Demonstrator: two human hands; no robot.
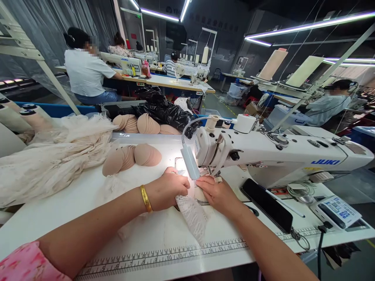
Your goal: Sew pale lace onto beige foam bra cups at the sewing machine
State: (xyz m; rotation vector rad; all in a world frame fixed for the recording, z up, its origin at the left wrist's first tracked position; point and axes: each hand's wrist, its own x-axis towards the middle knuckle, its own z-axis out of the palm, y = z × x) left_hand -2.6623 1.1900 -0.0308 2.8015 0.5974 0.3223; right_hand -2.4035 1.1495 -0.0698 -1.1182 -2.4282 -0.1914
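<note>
My left hand (166,190), with a gold bracelet on its wrist, is closed on a piece of white lace fabric (191,214). The lace hangs from under its fingers toward the front edge of the table. A small greyish tip shows by its thumb; I cannot tell what it is. My right hand (219,197) lies with fingers stretched out over the work, close to the needle area of the white sewing machine (234,150); its thumb is hidden. A grey lamp head (190,162) hangs above the fingertips and covers part of the work.
Beige bra cups (148,155) lie in stacks behind my left hand. A heap of cream lace (73,156) covers the left side. On the right are a black phone (266,205), a white pen (285,203) and a white box (335,210). A ruler strip (164,257) runs along the front.
</note>
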